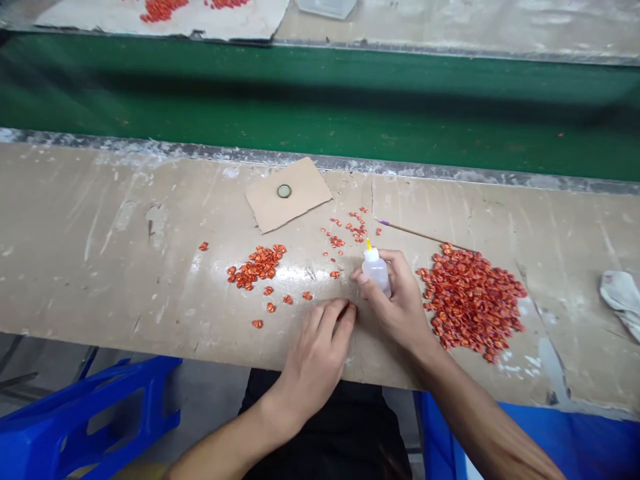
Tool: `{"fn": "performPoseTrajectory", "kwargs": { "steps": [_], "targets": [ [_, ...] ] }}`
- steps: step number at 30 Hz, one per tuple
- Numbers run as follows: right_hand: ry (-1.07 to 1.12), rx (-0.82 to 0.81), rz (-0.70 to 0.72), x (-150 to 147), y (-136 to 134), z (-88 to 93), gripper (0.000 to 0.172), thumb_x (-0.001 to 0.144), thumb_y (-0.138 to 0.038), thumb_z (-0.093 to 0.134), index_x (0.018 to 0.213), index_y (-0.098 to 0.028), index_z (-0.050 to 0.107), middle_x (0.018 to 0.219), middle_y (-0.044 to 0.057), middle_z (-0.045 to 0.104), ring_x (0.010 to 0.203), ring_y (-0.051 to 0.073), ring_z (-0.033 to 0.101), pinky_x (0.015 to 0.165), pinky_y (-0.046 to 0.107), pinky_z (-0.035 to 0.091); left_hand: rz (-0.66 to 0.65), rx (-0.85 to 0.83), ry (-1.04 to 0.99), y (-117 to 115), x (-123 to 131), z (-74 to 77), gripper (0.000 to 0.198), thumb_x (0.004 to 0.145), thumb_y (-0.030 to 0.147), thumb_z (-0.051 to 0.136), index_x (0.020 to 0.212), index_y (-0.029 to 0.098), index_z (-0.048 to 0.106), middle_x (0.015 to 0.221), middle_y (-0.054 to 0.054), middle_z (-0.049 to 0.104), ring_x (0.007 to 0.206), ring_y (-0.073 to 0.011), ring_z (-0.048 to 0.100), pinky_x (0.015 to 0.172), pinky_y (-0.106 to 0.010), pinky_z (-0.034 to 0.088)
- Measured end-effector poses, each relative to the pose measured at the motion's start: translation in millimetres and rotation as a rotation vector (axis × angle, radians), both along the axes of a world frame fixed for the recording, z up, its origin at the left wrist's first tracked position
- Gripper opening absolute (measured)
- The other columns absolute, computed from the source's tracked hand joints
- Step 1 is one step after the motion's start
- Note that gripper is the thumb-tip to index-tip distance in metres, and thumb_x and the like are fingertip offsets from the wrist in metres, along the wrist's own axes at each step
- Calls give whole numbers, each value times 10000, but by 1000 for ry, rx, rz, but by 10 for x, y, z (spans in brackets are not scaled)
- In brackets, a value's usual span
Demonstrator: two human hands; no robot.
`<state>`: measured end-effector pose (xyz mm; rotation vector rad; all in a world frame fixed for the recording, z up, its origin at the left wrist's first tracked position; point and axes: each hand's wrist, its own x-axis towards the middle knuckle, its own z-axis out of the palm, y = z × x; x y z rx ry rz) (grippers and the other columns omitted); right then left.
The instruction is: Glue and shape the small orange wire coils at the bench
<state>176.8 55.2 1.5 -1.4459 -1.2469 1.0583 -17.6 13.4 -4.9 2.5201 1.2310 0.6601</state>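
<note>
My right hand (400,300) is closed around a small white squeeze bottle (376,270) with a yellow tip pointing up. Just left of it, my left hand (320,347) rests near the bench's front edge with fingers together, pressed down on the surface; whether anything lies under the fingertips is hidden. A big heap of small red pieces (470,300) lies right of my right hand. A smaller cluster of red pieces (255,267) lies to the left, and scattered red pieces (350,230) sit beyond the bottle.
A cardboard scrap (300,200) with a bottle cap (284,191) on it lies at the back. A thin stick (415,232) lies behind the big heap. A white rag (623,297) is far right. Green conveyor belt (320,100) beyond. Blue plastic stool (90,420) below left.
</note>
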Motion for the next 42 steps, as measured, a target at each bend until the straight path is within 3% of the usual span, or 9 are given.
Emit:
{"fn": "performPoseTrajectory", "kwargs": {
  "steps": [3,6,10,14,21,24,29,38,42],
  "targets": [
    [-135,36,118,18,-2,26,257,1093,-397,697,1319,-293,634,1129,50,795,866,229,725,754,373,554,22,1,-73,-71,-63,-27,525,1056,26,579,1562,155,635,1449,-166,742,1321,-281,731,1126,-446,653],
    [-256,22,277,43,16,35,281,1063,-376,727,1323,-305,645,1022,16,784,767,220,700,714,367,507,138,28,-72,-71,-156,-42,468,1070,62,603,1509,210,662,1462,-148,734,1375,-308,695,1174,-516,613],
    [-312,25,312,61,36,31,280,1026,-358,760,1278,-309,649,1019,-1,783,771,216,706,737,363,499,291,34,15,-17,-234,-27,460,1071,86,645,1505,237,662,1501,-139,712,1382,-347,632,1156,-558,543],
    [-228,13,309,77,28,30,249,1034,-340,753,1255,-296,649,1109,23,793,873,231,742,803,373,546,284,7,3,23,-216,5,399,1078,124,664,1447,272,697,1472,-111,711,1349,-342,609,1082,-520,536],
    [-106,-18,223,94,24,41,224,1106,-475,711,1204,-282,650,1033,28,754,864,221,692,778,374,529,307,-71,-54,-46,-90,26,208,1044,225,763,1251,241,755,1439,-138,687,1320,-366,584,1089,-582,521],
    [-73,8,166,88,-1,14,290,1099,-486,732,1283,-296,614,1075,34,739,883,213,684,776,363,531,323,-50,-58,-63,-50,6,163,1029,318,820,1158,241,757,1395,-135,690,1290,-364,578,1068,-565,513],
    [65,19,119,80,-32,-40,422,1064,-553,781,1269,-317,497,1001,11,757,802,192,687,673,316,523,298,-83,-80,-73,-38,9,68,1057,291,787,1085,237,758,1396,-120,685,1307,-339,562,1102,-540,488],
    [49,69,-17,77,48,-8,349,986,-470,884,1205,-293,677,1016,26,824,817,194,725,666,323,532,332,-177,-148,18,1,90,70,1077,268,754,1141,240,748,1317,-113,689,1252,-323,567,1081,-526,457],
    [64,40,-27,83,52,-10,353,998,-514,865,1189,-281,681,935,8,806,691,156,631,614,306,475,337,-213,-96,130,42,119,20,1065,254,752,1082,243,753,1234,-104,685,1158,-318,516,1011,-509,454]
  ]
}}
